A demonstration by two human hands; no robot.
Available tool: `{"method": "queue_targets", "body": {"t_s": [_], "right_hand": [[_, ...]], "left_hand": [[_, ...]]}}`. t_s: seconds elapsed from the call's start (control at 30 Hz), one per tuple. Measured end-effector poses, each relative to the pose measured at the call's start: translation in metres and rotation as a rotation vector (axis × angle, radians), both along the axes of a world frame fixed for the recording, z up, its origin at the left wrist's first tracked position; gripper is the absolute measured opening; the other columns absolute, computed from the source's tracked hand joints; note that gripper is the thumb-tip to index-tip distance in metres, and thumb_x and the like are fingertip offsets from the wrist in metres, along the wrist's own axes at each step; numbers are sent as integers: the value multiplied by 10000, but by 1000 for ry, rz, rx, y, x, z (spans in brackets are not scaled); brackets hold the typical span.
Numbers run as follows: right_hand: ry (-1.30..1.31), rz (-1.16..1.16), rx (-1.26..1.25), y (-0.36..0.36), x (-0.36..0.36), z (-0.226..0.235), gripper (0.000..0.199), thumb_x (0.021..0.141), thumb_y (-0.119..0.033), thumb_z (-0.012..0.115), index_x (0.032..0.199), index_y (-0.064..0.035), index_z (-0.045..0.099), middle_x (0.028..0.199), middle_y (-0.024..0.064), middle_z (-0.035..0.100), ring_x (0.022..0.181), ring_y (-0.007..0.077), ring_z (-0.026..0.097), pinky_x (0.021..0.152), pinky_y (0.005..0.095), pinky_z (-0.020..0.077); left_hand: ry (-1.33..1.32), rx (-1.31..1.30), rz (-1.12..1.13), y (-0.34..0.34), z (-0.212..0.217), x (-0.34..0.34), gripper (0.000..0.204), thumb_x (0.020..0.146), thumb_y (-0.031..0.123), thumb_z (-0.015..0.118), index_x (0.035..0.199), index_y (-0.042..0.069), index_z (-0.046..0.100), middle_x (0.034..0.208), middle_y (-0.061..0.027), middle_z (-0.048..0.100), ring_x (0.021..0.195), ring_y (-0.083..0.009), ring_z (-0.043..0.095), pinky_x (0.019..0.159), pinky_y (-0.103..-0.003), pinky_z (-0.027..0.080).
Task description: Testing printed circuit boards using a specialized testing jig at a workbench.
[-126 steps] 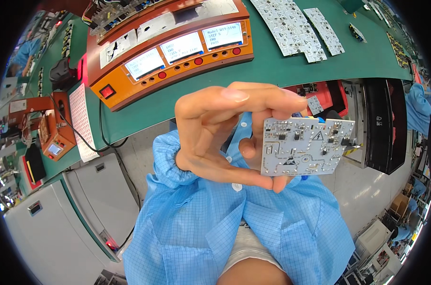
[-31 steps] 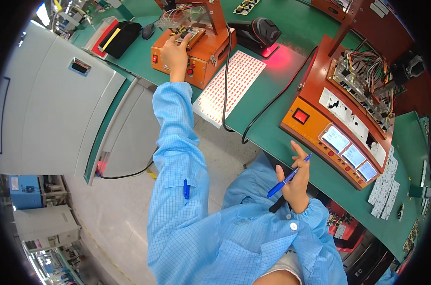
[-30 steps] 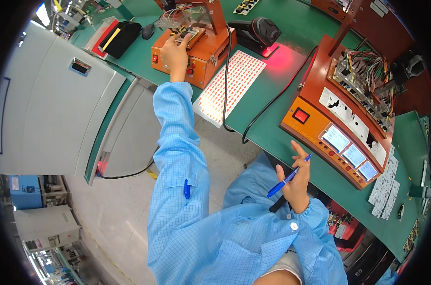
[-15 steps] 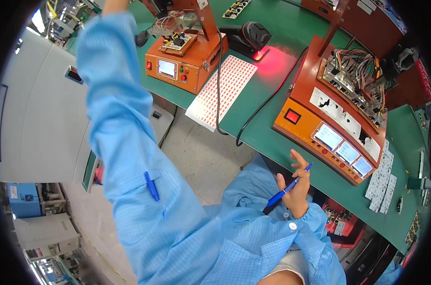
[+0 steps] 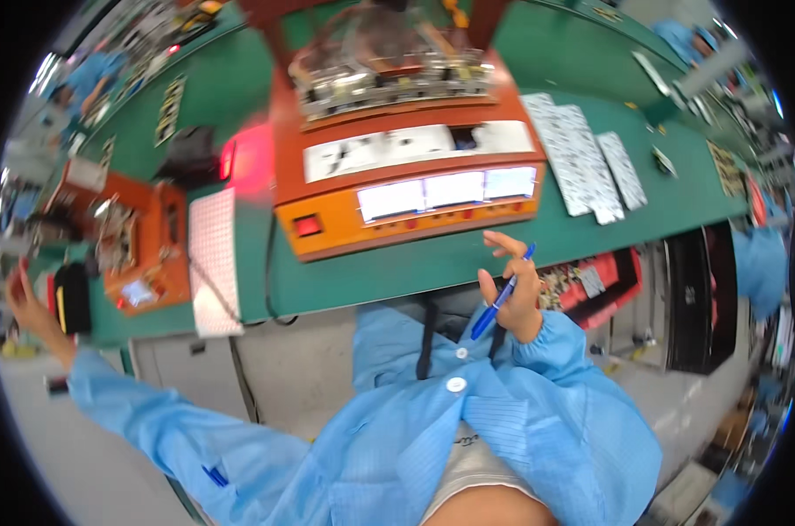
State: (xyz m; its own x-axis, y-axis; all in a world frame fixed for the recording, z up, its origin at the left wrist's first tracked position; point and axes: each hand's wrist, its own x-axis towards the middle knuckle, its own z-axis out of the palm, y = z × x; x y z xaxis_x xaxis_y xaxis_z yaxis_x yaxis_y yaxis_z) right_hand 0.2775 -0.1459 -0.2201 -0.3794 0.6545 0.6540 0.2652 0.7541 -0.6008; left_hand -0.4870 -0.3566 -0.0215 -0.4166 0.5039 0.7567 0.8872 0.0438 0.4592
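While a blue pen (image 5: 502,295) is held between the fingers of the right hand (image 5: 516,287), right of the frame's centre, the left hand (image 5: 31,307) is stretched to the far left edge, near a black box (image 5: 75,294). The right thumb and forefinger are spread above the pen; the left fingers are blurred, and whether anything is gripped there cannot be told.

Three lit screens (image 5: 454,190) on the orange test fixture (image 5: 331,237), top centre, are washed out, so their writing cannot be read. The smaller orange tester (image 5: 167,230), centre left, is fitted with one screen, also unreadable. Beside it a sheet of small labels (image 5: 213,289) is laid, its print too fine to read. Part of some dark lettering is shown on the pale shirt (image 5: 469,465).

By the bowed front edge of the green counter (image 5: 388,280), a strip of surface is left between fixture and edge, with the right hand just beside it. Circuit board panels (image 5: 577,162) are laid right of the fixture. Below the edge, grey floor (image 5: 305,373) is seen at lower centre left, and a red bin (image 5: 623,298) is placed at right.
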Motion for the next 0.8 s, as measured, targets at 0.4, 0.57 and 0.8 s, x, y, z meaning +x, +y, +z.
{"method": "queue_targets", "body": {"t_s": [0.4,0.57,0.8], "right_hand": [[7,-463,141,53,60,2,204,836,-16,572,870,-37,372,1016,188,607,851,244,592,750,318,433],[-526,-757,286,90,73,-7,453,778,-172,672,1110,22,433,848,138,525,818,310,508,719,394,399],[-647,-908,249,105,89,-19,388,744,-259,701,926,-30,446,816,123,504,831,339,491,727,435,374]], "left_hand": [[443,372,544,57,-61,295,323,835,173,615,1109,10,565,1141,-182,557,1094,-343,497,905,-403,417],[696,966,65,23,-67,491,381,922,376,410,1218,140,451,1140,-107,506,1093,-268,488,937,-532,375],[556,981,-293,41,-38,573,585,816,525,509,1278,178,420,1283,44,440,1232,-144,355,1016,-500,167]]}}
